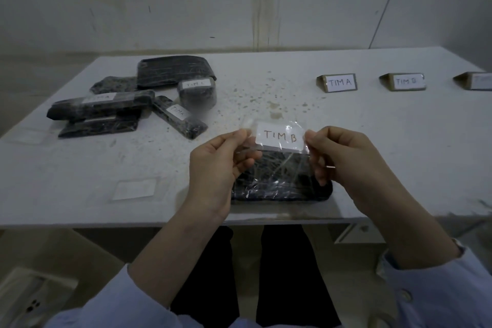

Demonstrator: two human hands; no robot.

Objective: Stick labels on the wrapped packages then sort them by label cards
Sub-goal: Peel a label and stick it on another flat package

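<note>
Behind the bare left hand and right hand, pale blue shirt sleeves end partway up the forearms, a round button sits on the right cuff, and dark trousers show at lower centre.

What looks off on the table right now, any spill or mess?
Brownish specks and a stain are scattered over the table between the pile of packages and the TIM A card, like a dried spill. The pile is jumbled, packages overlapping at angles. The TIM B label, pinched by the left hand and right hand, looks undamaged.
</note>
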